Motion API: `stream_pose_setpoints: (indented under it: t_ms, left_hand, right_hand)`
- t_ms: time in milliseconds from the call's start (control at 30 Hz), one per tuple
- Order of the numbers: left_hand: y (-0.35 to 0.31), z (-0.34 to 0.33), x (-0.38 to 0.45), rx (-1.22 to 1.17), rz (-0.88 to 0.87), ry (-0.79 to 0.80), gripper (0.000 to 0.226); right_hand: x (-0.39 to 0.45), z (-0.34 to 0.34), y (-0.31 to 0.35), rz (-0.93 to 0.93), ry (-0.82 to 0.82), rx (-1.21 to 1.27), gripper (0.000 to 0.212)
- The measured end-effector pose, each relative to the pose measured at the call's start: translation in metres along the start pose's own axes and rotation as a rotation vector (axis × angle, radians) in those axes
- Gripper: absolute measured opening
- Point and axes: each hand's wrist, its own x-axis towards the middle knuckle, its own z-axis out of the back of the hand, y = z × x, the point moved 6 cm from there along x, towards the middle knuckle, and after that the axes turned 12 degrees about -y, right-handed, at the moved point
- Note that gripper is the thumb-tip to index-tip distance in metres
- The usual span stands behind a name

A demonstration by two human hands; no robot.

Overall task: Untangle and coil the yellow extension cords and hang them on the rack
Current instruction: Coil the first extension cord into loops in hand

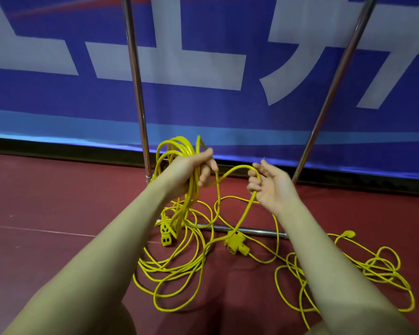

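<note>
- A bundle of gathered loops of thin yellow extension cord (pixel 179 151) rose above the left hand (pixel 191 172) and hung below it toward the floor, just in front of the left upright of the shiny metal rack (pixel 136 81).
- The left hand gripped that bundle, its fingers (pixel 205 177) curled round the strands and the thumb lying along the top.
- Two yellow socket ends (pixel 166 234) dangled at the bottom of the bundle, near the rack's low crossbar (pixel 254 230).
- A single strand of yellow cord (pixel 235 171) arched from the left hand across to the right hand (pixel 269 183), then dropped to a yellow multi-outlet block (pixel 236 244) lying on the floor just in front of the crossbar.
- The right hand held that strand with the palm turned up; its fingers (pixel 253 182) were loosely curled round the cord, the thumb raised and apart from it.
- Slack loops of yellow cord (pixel 174 274) lay tangled on the dark red floor (pixel 46 201) between the two forearms.
- To the right, beyond the right forearm, a second loose heap of yellow cord (pixel 377 269) lay on the floor, with a yellow plug (pixel 348 233) at its far edge.
- Behind the rack stood a blue banner with large white lettering (pixel 203 68).
</note>
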Motion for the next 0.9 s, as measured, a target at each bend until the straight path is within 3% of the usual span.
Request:
stream_pose_setpoints:
  t_ms: [100,267,433,600,733,900]
  left_hand:
    - [0.022,-0.015,-0.007,0.204,0.106,0.114,0.035]
    - [0.041,-0.036,-0.015,0.115,0.190,0.317,0.026]
    - [0.038,-0.047,-0.019,0.218,0.035,0.480,0.013]
    - [0.027,-0.045,-0.010,0.051,0.002,0.354,0.009]
    - [0.006,-0.033,0.000,-0.276,-0.016,0.108,0.015]
    - [-0.013,-0.005,0.010,-0.563,-0.070,-0.162,0.017]
  right_hand:
    - [-0.014,-0.016,0.008,-0.021,0.074,0.078,0.030]
    - [-0.028,-0.030,0.017,0.002,0.130,0.151,0.040]
    - [-0.028,-0.025,0.021,0.048,0.097,0.142,0.044]
    - [-0.019,-0.011,0.020,0.132,0.026,-0.068,0.036]
    - [-0.016,-0.003,0.014,0.157,0.001,-0.220,0.030]
    - [-0.029,-0.021,-0.011,0.074,0.303,-0.496,0.046]
